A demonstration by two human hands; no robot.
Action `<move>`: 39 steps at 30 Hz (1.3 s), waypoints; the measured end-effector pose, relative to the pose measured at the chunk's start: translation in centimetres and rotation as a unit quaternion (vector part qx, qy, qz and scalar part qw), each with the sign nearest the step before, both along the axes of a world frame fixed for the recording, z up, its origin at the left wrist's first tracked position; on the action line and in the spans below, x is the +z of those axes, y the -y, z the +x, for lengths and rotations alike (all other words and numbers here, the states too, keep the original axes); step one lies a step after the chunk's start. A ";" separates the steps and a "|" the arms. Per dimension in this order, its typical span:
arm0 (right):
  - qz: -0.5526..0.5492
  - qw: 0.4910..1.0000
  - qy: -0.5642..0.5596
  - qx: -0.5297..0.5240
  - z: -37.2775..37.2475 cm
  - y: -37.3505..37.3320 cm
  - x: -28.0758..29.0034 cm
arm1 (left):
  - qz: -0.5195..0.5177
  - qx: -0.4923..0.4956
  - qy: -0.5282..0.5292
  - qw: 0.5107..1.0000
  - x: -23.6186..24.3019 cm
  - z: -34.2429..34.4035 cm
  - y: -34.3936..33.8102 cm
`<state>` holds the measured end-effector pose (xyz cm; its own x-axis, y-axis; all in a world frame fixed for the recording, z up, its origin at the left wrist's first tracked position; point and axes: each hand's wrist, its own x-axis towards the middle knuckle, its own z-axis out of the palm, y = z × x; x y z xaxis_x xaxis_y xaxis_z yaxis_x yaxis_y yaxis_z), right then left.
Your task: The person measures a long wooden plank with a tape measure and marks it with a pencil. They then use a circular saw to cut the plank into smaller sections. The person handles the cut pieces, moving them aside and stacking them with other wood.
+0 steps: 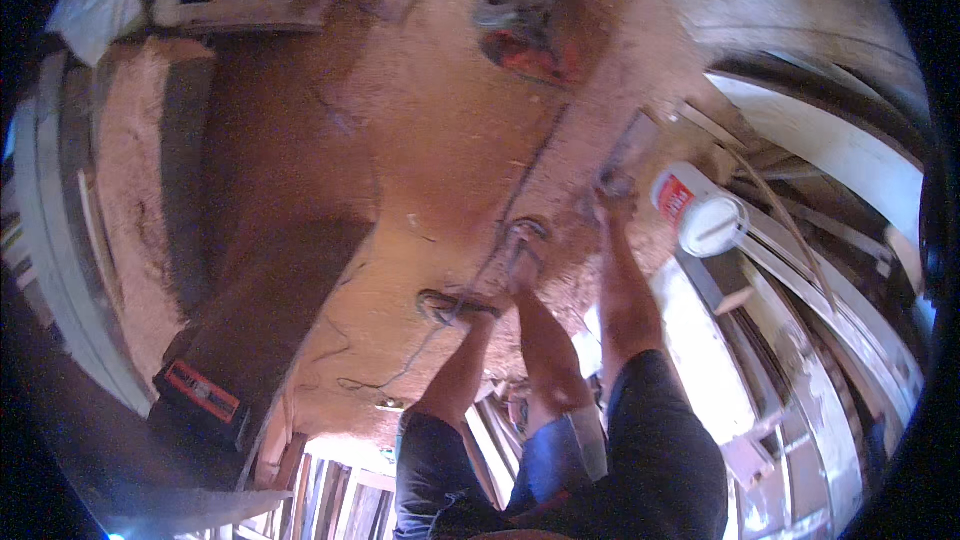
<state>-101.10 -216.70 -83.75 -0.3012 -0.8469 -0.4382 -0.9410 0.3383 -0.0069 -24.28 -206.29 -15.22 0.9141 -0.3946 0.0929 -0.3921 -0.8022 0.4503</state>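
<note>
My right arm reaches forward, and my right hand (615, 204) is closed on a grey tool whose kind blur hides. A flat greyish piece (632, 143) extends beyond that hand over the dusty floor. Lower and to the left, my left hand (473, 314) is down near a dark strap-like thing (437, 306); its fingers do not show clearly. Between the arms, my bare leg ends in a foot with a dark-strapped sandal (526, 230). A thin cord (405, 368) trails from near the left hand.
A black and red object (530, 25) lies ahead on the brown floor. To the right, a white bucket with a red label (690, 208) leans beside stacked boards (800, 270). More timber (140, 170) and a dark box with a red label (205, 392) are at the left.
</note>
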 end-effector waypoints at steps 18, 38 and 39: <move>0.101 0.864 0.473 -0.142 23.5 3.5 43.4 | 0.048 0.004 0.006 0.999 5.8 -7.5 4.2; 0.013 0.828 0.232 0.510 27.0 10.7 44.9 | 0.162 0.018 -0.040 0.986 13.7 -12.1 10.5; 0.150 0.893 0.287 0.313 26.7 7.3 50.7 | 0.171 0.060 -0.082 0.980 14.3 -12.2 8.2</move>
